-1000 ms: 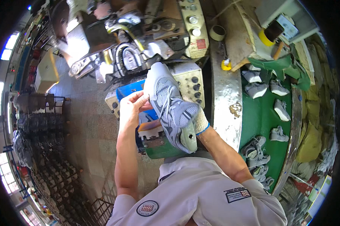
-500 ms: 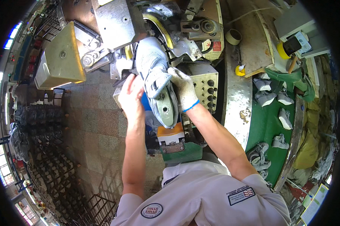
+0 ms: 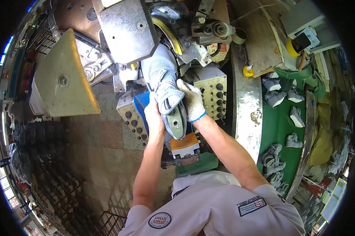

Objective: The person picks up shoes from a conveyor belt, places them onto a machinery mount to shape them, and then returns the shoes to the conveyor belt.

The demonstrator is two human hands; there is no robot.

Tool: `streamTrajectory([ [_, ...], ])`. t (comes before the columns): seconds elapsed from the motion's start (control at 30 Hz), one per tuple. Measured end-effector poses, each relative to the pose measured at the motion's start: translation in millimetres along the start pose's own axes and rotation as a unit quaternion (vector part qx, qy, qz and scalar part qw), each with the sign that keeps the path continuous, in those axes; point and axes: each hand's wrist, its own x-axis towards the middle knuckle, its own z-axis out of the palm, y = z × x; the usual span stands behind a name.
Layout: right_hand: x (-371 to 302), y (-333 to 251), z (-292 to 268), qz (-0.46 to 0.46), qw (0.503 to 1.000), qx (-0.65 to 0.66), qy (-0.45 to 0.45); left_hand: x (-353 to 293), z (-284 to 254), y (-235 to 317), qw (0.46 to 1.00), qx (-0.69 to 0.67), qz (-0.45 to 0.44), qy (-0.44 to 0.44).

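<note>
A light grey mesh shoe upper (image 3: 164, 74) is stretched over a pale green shoe last (image 3: 175, 122) that has a round hole in it. Its toe end reaches in under the metal jaws of a machine (image 3: 126, 29), beside a curved yellow strip; the tip is hidden there. My bare left hand (image 3: 154, 117) grips the heel part from the left, fingers partly hidden behind it. On the opposite side my right hand (image 3: 191, 101), in a white knit glove with a blue cuff, closes around the shoe near its ankle opening.
Panels with black knobs (image 3: 215, 94) flank the shoe. A cream machine cover (image 3: 63, 80) juts out at left. Several grey shoes (image 3: 275, 98) lie on a green belt (image 3: 274, 131) at right, past a worn metal rail (image 3: 248, 114). Shoe racks (image 3: 47, 173) stand at lower left.
My left hand has come in from beside the shoe and taken hold of its heel side. The right hand keeps its grip. The whole view has shifted slightly.
</note>
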Motion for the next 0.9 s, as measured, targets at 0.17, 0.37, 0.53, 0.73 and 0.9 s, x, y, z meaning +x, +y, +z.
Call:
streamTrajectory([
  [0.17,-3.6,-9.3,5.5,0.034,0.999,-0.008,0.025,3.8,-7.3,-14.7,0.989,0.115,0.089,0.014],
  [0.37,1.8,-19.8,17.7,-0.001,0.999,-0.046,0.016,6.7,-2.8,-24.8,0.973,0.120,0.194,-0.023],
  [0.53,0.5,-22.8,13.2,-0.040,0.991,-0.125,0.000,10.8,-10.9,-25.6,0.961,0.185,0.198,-0.048],
  [0.73,-39.4,-39.2,-26.7,0.010,0.985,-0.115,0.127,-26.8,-73.3,-42.2,0.983,0.140,0.089,0.077],
  [0.9,-132.7,-72.8,-97.7,-0.043,0.993,0.035,0.109,-92.1,-152.8,-171.5,0.902,0.392,-0.053,0.174],
])
